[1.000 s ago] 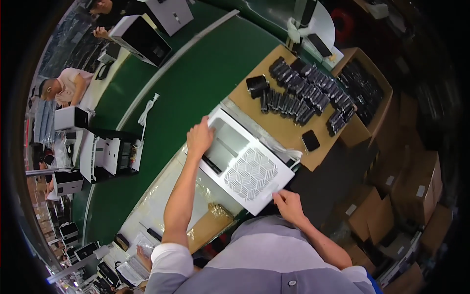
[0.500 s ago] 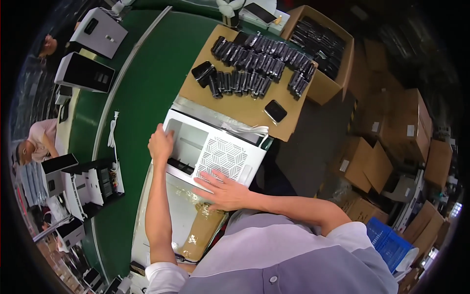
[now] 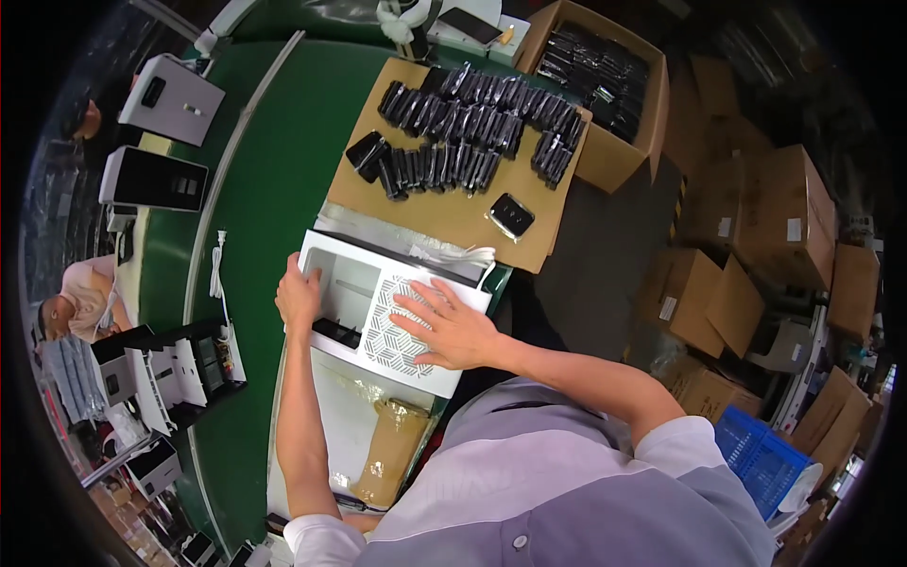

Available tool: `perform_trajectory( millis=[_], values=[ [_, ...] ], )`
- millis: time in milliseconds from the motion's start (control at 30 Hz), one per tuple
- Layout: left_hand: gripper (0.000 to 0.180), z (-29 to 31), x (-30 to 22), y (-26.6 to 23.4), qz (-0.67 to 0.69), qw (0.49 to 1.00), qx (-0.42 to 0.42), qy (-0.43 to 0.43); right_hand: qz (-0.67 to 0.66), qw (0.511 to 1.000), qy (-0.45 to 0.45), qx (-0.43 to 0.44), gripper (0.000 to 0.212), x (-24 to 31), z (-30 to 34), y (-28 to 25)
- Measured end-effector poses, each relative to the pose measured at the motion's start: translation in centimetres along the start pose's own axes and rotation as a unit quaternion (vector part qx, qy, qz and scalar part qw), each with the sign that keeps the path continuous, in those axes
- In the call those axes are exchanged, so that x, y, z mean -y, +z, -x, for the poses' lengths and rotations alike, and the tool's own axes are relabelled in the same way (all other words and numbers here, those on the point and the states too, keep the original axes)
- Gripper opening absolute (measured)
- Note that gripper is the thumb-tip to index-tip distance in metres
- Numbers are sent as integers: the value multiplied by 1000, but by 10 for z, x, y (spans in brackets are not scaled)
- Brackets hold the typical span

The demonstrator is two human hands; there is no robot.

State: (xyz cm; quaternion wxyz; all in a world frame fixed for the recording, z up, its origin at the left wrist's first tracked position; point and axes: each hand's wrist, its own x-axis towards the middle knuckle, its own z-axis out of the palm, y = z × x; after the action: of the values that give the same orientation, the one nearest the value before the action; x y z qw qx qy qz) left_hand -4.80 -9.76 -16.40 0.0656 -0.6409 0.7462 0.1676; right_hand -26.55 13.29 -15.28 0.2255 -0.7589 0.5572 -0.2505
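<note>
A white appliance housing (image 3: 416,379) lies in front of me, with an open recess on its left half and a geometric patterned grille (image 3: 389,350) on its right half. My left hand (image 3: 299,297) grips the housing's left edge, with the thumb reaching over into the recess. My right hand (image 3: 455,327) rests palm down across the grille, its fingers spread and covering part of the pattern. A white power cord (image 3: 465,255) lies along the far side of the housing. Dark parts show at the near end of the recess.
Rows of dark plastic-wrapped packs (image 3: 453,118) and one separate black pack (image 3: 511,215) lie on a cardboard sheet (image 3: 368,203). Behind stands a carton (image 3: 614,168) of similar packs. A blue crate (image 3: 756,458) is at right. Left, across the green conveyor (image 3: 253,194), another person (image 3: 94,293) sits near white-and-black units.
My right hand has moved up and right from the housing's near edge onto the grille. My left hand keeps its hold. The whole view has shifted slightly.
</note>
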Motion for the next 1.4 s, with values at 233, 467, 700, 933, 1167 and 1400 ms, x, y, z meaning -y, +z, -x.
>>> perform_trajectory(
  millis=[233,467,700,933,1167,1400],
  values=[
    [17,156,-58,7,140,959,-95,227,-130,962,147,-190,37,-81,82,-34],
    [35,251,-147,61,-67,984,30,164,20,978,135,-155,18,-186,88,-62],
    [26,243,-151,34,-41,987,59,142,105,994,17,20,12,-234,84,-80],
    [22,184,-96,-182,242,952,185,-26,-147,988,44,10,11,-234,72,-111],
    [33,167,29,-188,345,921,156,-92,-723,645,239,68,11,-198,69,-157],
    [24,195,0,-162,378,922,-28,-71,-906,383,164,77,31,-132,50,-157]
  ],
)
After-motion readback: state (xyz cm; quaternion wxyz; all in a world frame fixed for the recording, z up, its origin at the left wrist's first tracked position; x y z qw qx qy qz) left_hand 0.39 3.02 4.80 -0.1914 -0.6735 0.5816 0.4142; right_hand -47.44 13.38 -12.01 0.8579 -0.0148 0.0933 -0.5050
